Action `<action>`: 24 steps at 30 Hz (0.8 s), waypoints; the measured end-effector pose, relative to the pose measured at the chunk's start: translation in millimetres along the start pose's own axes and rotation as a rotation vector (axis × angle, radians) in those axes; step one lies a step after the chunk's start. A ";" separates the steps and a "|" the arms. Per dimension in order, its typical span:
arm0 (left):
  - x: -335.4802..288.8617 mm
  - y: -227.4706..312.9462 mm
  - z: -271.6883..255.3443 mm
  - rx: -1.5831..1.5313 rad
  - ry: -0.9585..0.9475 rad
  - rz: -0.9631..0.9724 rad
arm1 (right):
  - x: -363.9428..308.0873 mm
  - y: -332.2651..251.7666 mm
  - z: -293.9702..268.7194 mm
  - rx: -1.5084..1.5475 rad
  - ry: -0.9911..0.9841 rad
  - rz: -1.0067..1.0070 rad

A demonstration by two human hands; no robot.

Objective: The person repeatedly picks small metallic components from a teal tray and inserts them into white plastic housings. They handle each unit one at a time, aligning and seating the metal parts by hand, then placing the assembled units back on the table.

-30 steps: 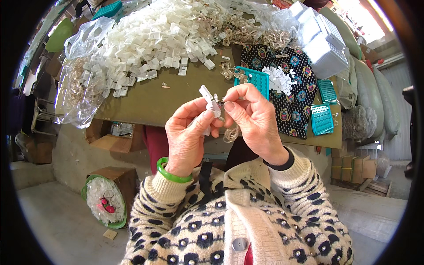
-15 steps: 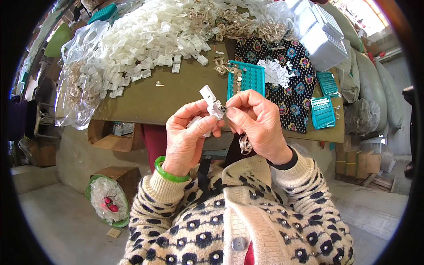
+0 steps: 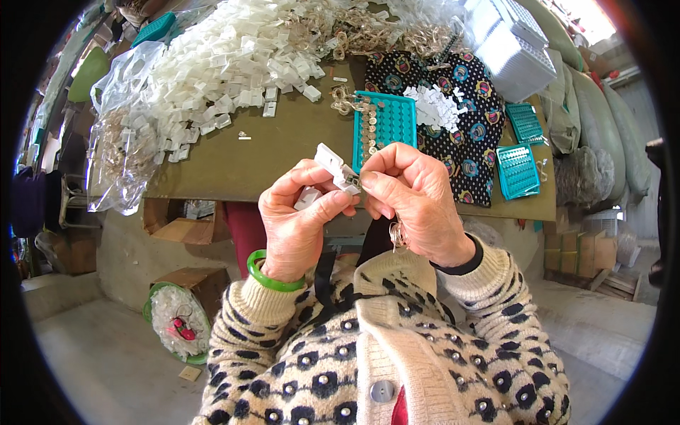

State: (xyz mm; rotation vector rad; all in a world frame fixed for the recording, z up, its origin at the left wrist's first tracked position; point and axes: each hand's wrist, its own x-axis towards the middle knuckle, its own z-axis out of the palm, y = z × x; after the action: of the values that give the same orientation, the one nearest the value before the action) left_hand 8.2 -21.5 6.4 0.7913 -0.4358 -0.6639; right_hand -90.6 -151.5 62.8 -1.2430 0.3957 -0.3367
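Pinched between the fingers of my left hand (image 3: 297,216) is a white plastic housing (image 3: 337,170), a small long case with an opening at its near end. A second white piece (image 3: 307,198) lies inside that same hand's curled fingers. My right hand (image 3: 418,202) is closed, thumb and forefinger pressed together right at the housing's open end. What sits between those fingertips is tiny and mostly hidden. A coil of thin clear cord (image 3: 398,232) hangs below the right hand. Beyond the hands lies a teal tray (image 3: 397,124) with round metallic pieces along its left side.
A large heap of white housings (image 3: 227,60) covers the back left of the table (image 3: 283,152). Bundled cords (image 3: 354,35) lie behind. Small white pieces (image 3: 433,106) rest on patterned black cloth (image 3: 471,159). Smaller teal trays (image 3: 518,172) and stacked white trays (image 3: 511,60) stand right.
The housing has tilted, and its open end now sits against my right fingertips. A dark bit seen there before is less visible. The whole view has shifted slightly.
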 end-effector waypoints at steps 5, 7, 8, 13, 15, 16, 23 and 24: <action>1.9 -1.4 3.9 0.028 0.028 0.027 | -0.5 5.8 2.0 0.304 0.026 0.067; 2.9 -1.2 4.1 0.040 0.029 0.035 | -0.9 8.8 3.2 0.339 0.037 0.062; 3.2 -0.9 3.8 0.050 0.024 0.044 | -1.3 10.2 3.8 0.321 0.047 0.053; 2.7 0.8 2.3 0.056 0.049 0.045 | -2.4 13.8 4.6 0.238 0.054 -0.007; 2.1 1.3 2.1 0.068 0.052 0.045 | -1.9 13.5 5.7 0.227 0.049 -0.021; 1.6 1.8 2.0 0.079 0.047 0.048 | -1.9 13.1 6.8 0.212 0.048 -0.021; 1.9 0.4 1.2 0.101 0.038 0.081 | -5.7 8.2 17.8 0.053 0.096 0.009; 1.9 0.1 1.1 0.096 0.039 0.087 | -6.0 8.3 19.0 0.029 0.085 -0.017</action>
State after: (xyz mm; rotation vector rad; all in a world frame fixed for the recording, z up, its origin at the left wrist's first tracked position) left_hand 9.0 -23.3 7.4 0.8700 -0.4669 -0.5492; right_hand -86.8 -130.3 60.7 -1.2070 0.4521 -0.4097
